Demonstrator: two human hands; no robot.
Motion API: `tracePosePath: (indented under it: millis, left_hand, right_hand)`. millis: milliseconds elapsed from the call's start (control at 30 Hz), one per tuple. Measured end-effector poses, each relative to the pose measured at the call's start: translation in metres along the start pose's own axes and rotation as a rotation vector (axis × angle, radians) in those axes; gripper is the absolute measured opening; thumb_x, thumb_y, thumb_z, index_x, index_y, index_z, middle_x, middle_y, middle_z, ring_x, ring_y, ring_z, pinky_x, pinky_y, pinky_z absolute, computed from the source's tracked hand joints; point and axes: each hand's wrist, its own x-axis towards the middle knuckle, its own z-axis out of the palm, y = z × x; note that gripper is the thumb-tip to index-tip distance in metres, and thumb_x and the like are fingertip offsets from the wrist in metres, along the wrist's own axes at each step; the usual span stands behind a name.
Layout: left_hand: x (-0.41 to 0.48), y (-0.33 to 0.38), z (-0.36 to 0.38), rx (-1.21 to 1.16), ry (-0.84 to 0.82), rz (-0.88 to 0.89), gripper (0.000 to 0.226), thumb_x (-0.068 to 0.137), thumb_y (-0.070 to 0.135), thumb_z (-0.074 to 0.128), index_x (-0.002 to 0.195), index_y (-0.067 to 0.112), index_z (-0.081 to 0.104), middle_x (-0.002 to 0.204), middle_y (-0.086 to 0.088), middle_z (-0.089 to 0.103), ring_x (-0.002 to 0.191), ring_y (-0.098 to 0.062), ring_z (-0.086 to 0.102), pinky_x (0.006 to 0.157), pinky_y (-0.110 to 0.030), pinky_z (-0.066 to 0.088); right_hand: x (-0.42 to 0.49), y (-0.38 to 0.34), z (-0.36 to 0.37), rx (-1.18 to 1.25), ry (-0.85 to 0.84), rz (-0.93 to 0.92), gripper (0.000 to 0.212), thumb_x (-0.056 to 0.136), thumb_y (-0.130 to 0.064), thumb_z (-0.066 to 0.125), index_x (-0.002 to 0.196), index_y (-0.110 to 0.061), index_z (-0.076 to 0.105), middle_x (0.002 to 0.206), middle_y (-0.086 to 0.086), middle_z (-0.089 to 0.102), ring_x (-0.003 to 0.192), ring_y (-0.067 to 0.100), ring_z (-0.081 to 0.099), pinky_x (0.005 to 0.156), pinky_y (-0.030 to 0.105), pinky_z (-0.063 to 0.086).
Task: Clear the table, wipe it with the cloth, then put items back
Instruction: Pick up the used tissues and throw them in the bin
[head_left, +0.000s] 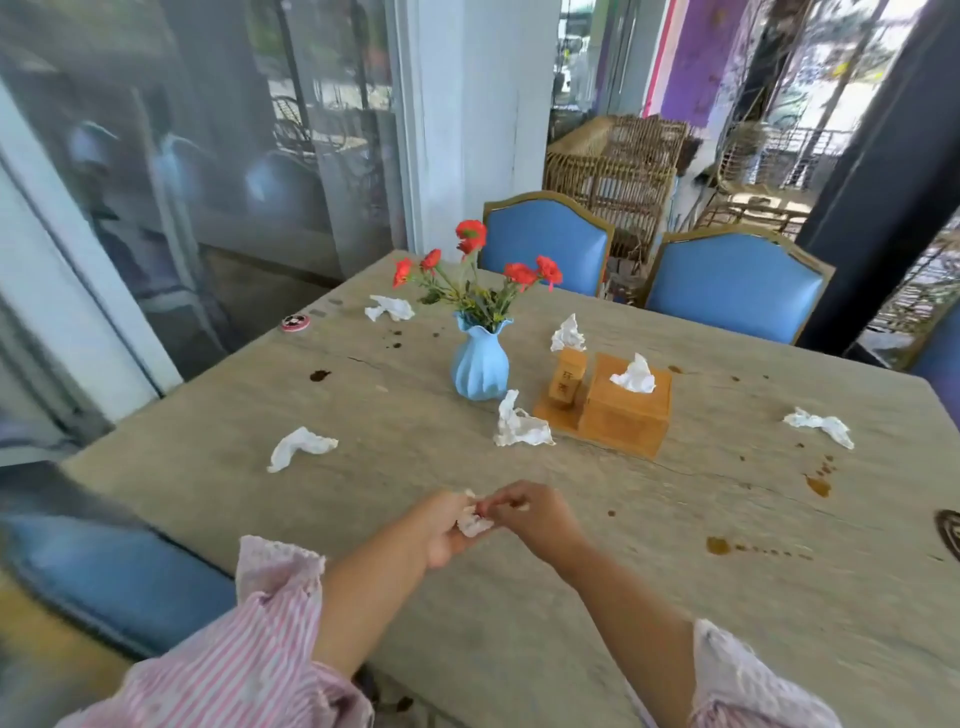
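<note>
My left hand (447, 530) and my right hand (535, 514) meet over the near middle of the stone table (519, 649), both pinching one small crumpled tissue (474, 525). More crumpled tissues lie scattered: one at the left (298, 447), one beside the vase (519, 428), one at the far left (389, 307), one at the right (821, 425). A blue vase (479, 364) with red flowers (472, 236) stands mid-table. Right of it sits a wooden tissue box (626, 410) with a toothpick holder (567, 375). No cloth is visible.
Brown stains (719, 544) and dark spots (319, 375) mark the tabletop. A pink round disc (295, 323) lies at the far left edge. Blue chairs (545, 241) stand behind the table, another (119, 577) at my near left. Glass doors run along the left.
</note>
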Motion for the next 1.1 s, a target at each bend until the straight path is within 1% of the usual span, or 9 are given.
tracePosePath:
  millis: [167,233,333,500,600,767,900,967,1100]
  left_hand:
    - [0.008,0.07,-0.07,0.402,0.22,0.164,0.015,0.091,-0.002,0.052,0.101,0.001,0.062,0.036,0.01,0.058,0.036,0.004,0.057,0.043,-0.006,0.042]
    - [0.008,0.102,-0.101,0.627,0.372,0.281,0.009,0.085,0.009,0.063,0.077,0.011,0.062,0.04,0.005,0.059,0.051,0.0,0.066,0.041,-0.004,0.038]
    - [0.026,0.137,-0.152,0.83,0.511,0.428,0.027,0.075,0.004,0.071,0.054,0.015,0.056,0.077,-0.017,0.066,0.068,-0.014,0.07,0.058,-0.014,0.044]
    - [0.066,0.152,-0.209,1.165,0.509,0.348,0.018,0.084,0.01,0.066,0.1,0.005,0.073,0.107,-0.011,0.065,0.107,-0.028,0.061,0.084,-0.025,0.044]
    - [0.08,0.147,-0.22,1.22,0.482,0.322,0.009,0.081,0.007,0.067,0.08,0.011,0.074,0.084,-0.004,0.062,0.104,-0.027,0.062,0.064,-0.009,0.039]
    - [0.092,0.142,-0.218,1.307,0.45,0.264,0.018,0.086,0.009,0.062,0.099,0.005,0.073,0.106,-0.015,0.069,0.099,-0.026,0.065,0.072,-0.023,0.041]
    - [0.093,0.143,-0.219,1.303,0.463,0.253,0.021,0.088,0.013,0.058,0.103,0.01,0.071,0.104,-0.012,0.07,0.1,-0.026,0.065,0.072,-0.022,0.038]
    - [0.089,0.145,-0.217,1.261,0.458,0.272,0.019,0.086,0.01,0.058,0.1,0.008,0.071,0.091,-0.011,0.07,0.093,-0.026,0.065,0.068,-0.02,0.035]
    - [0.078,0.146,-0.192,1.127,0.342,0.446,0.02,0.081,-0.002,0.06,0.094,0.007,0.071,0.101,-0.013,0.069,0.09,-0.025,0.061,0.067,-0.02,0.036]
  right_hand:
    - [0.052,-0.018,0.031,0.049,0.121,0.028,0.012,0.087,-0.019,0.064,0.095,-0.013,0.072,0.079,-0.011,0.062,0.07,0.005,0.054,0.059,0.01,0.04]
    - [0.074,-0.021,0.046,0.073,0.191,0.08,0.012,0.088,-0.016,0.062,0.097,-0.013,0.07,0.08,-0.01,0.06,0.064,0.002,0.049,0.054,0.009,0.038]
    - [0.108,-0.018,0.063,0.0,0.289,0.107,0.015,0.088,-0.013,0.059,0.1,-0.014,0.068,0.091,-0.004,0.06,0.08,0.011,0.056,0.066,0.02,0.039]
    - [0.156,-0.009,0.07,-0.141,0.533,0.159,0.026,0.083,-0.007,0.053,0.104,-0.013,0.067,0.115,0.01,0.058,0.107,0.029,0.053,0.086,0.035,0.045]
    - [0.173,-0.006,0.057,-0.246,0.689,0.262,0.029,0.086,-0.008,0.052,0.107,-0.019,0.068,0.13,0.009,0.048,0.121,0.033,0.041,0.095,0.04,0.042]
    - [0.189,0.001,0.039,-0.31,0.585,0.434,0.023,0.092,-0.023,0.054,0.111,-0.027,0.067,0.143,0.004,0.038,0.129,0.033,0.03,0.106,0.041,0.03]
    - [0.186,0.003,0.049,-0.211,0.614,0.41,0.035,0.088,-0.007,0.051,0.12,-0.015,0.063,0.125,0.017,0.058,0.112,0.037,0.052,0.093,0.036,0.047]
    - [0.177,-0.002,0.053,-0.192,0.634,0.371,0.034,0.086,-0.001,0.053,0.118,-0.007,0.063,0.117,0.017,0.063,0.106,0.035,0.058,0.083,0.029,0.045]
    - [0.149,-0.016,0.053,-0.078,0.678,0.304,0.022,0.082,-0.006,0.065,0.104,-0.004,0.066,0.102,0.013,0.064,0.089,0.024,0.057,0.07,0.026,0.041]
